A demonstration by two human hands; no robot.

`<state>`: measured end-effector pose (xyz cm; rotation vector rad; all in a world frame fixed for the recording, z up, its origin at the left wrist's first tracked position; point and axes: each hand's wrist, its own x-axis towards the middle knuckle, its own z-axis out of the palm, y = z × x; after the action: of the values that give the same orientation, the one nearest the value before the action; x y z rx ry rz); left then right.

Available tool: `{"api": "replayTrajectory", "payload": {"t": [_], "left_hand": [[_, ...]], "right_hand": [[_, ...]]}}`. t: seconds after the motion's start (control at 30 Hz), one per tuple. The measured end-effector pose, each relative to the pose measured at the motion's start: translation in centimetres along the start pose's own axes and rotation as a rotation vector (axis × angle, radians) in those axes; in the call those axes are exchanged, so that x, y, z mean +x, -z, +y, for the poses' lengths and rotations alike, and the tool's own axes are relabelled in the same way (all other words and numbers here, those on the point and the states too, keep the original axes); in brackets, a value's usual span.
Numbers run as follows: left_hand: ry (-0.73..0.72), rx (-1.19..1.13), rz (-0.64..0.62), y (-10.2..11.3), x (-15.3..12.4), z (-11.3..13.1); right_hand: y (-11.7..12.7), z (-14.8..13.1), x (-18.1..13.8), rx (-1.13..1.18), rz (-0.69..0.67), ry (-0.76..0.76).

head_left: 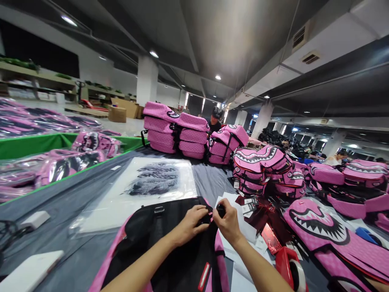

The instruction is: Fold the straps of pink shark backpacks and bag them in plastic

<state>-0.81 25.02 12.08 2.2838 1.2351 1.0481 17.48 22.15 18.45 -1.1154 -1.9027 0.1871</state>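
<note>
A pink backpack (170, 247) lies on its front, showing its black padded back panel and straps, right under my hands. My left hand (191, 224) pinches a black strap piece at the bag's top edge. My right hand (227, 224) grips a small black part (221, 211) close beside it, and the fingers hide most of that part. A buckle (159, 210) sits on the panel just left of my hands. White papers (235, 227) lie beside the bag, next to my right hand.
A grey-covered table holds a printed plastic sheet (154, 188), red packaging and a red tape dispenser (290, 269). Stacks of pink shark-mouth backpacks (173, 129) stand ahead and right. Plastic-wrapped bags (67, 166) lie left. A co-worker (215, 119) stands behind the stacks.
</note>
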Motion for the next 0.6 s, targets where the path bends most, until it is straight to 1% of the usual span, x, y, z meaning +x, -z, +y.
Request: {"api": "replayTrajectory", "payload": {"t": [0.07,0.13,0.2,0.27,0.33,0.4,0.47,0.5,0.53,0.57,0.6], "left_hand": [[-0.019,0.001,-0.03,-2.1,0.7,0.1],[-0.025,0.016,-0.025,-3.8,1.3,-0.4],[-0.03,0.031,-0.016,-4.8,1.8,-1.3],[-0.038,0.043,-0.011,-5.2,2.1,-2.1],[-0.049,0.056,0.013,-5.1,1.9,-2.3],[-0.053,0.071,0.079,-4.4,1.0,-1.3],[-0.052,0.091,0.19,-3.3,-0.1,0.6],[-0.07,0.091,0.248,-2.6,-0.6,1.8],[-0.105,0.076,0.278,-1.9,-0.9,3.1],[-0.159,0.041,0.274,-1.1,-1.1,4.2],[-0.205,-0.01,0.228,-0.4,-1.0,5.2]], "right_hand": [[0.8,-0.3,-1.4,0.033,-0.004,0.058],[0.9,-0.9,-2.8,0.026,-0.027,0.144],[1.0,-1.9,-3.8,0.019,0.026,0.231],[1.6,-2.8,-4.5,0.026,0.108,0.293],[2.8,-3.4,-4.7,0.048,0.15,0.301],[4.3,-3.5,-4.4,0.085,0.165,0.218],[5.6,-3.4,-3.8,0.123,0.155,0.089],[6.0,-3.4,-3.4,0.143,0.135,0.039],[6.2,-3.5,-3.0,0.165,0.099,0.02],[6.3,-3.6,-2.5,0.189,0.048,0.024],[6.4,-3.8,-2.0,0.214,-0.008,0.039]]}}
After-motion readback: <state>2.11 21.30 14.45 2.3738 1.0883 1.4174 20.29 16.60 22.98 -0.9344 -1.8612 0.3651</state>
